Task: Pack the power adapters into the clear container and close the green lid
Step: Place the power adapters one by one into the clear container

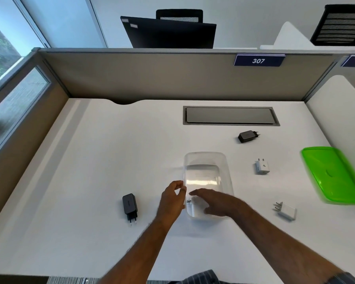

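The clear container (205, 158) stands mid-desk. My left hand (171, 198) pinches its left rim. My right hand (216, 201) hovers flat over its near end with fingers spread, above a white adapter (193, 208) lying inside. Out on the desk lie a black adapter (129, 206) to the left, another black adapter (247, 136) at the far right, a white adapter (262, 166) right of the container, and a second white adapter (286, 210) at the near right. The green lid (332, 175) rests at the right edge, apart from the container.
A grey cable hatch (231, 115) is set into the white desk (90, 171) behind the container. Beige partition walls (152, 76) enclose the desk at the back and left, and a white divider (336, 103) stands at the right behind the lid.
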Motion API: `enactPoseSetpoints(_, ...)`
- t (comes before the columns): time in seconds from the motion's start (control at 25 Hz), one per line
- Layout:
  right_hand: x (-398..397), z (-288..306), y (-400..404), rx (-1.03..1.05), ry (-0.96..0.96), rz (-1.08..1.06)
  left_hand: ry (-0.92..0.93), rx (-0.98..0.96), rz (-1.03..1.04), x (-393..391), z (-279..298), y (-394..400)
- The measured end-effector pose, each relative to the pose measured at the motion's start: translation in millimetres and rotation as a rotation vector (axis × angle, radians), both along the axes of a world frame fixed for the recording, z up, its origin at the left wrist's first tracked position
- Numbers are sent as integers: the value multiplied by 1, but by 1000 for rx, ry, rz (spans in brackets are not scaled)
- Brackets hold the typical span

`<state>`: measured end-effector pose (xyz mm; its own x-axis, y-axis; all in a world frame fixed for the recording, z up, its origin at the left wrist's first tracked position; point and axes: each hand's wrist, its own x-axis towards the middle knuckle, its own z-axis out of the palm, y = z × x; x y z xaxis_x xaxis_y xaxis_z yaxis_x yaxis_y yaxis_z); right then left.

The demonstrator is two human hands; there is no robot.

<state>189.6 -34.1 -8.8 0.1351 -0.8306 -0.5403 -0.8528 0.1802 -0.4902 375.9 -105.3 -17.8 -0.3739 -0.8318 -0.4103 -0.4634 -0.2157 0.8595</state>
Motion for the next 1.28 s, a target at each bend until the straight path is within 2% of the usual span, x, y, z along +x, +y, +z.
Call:
enactPoseSetpoints(0.16,-4,8,10,-183,-64,-108,-29,-1,-60,10,-11,-3)
enactPoseSetpoints(0.28,-10,20,19,-372,-56,-183,-185,-162,-125,21,-19,0)
enactPoseSetpoints(0.4,-14,27,31,-469,-53,-235,-382,-394,-216,37,-28,3)
enactPoseSetpoints(0.52,-12,24,40,-476,-51,-252,-588,-575,-258,58,-33,-2)
enactPoseSetpoints(0.64,-7,17,43,-437,-46,-246,-722,-627,-183,86,-34,-14)
enactPoseSetpoints(0.72,-4,12,43,-424,-33,-230,-793,-628,-155,107,-35,-24)
enactPoseSetpoints(0.8,-1,9,43,-418,-9,-214,-844,-529,-135,120,-31,-31)
enactPoseSetpoints(0.92,2,8,39,-411,30,-197,-809,-335,-42,126,-24,-38)
enactPoseSetpoints(1.0,5,7,36,-420,54,-187,-747,-282,2,126,-21,-41)
enactPoseSetpoints(1.28,12,15,29,-441,30,-192,-601,-319,26,99,8,-43)
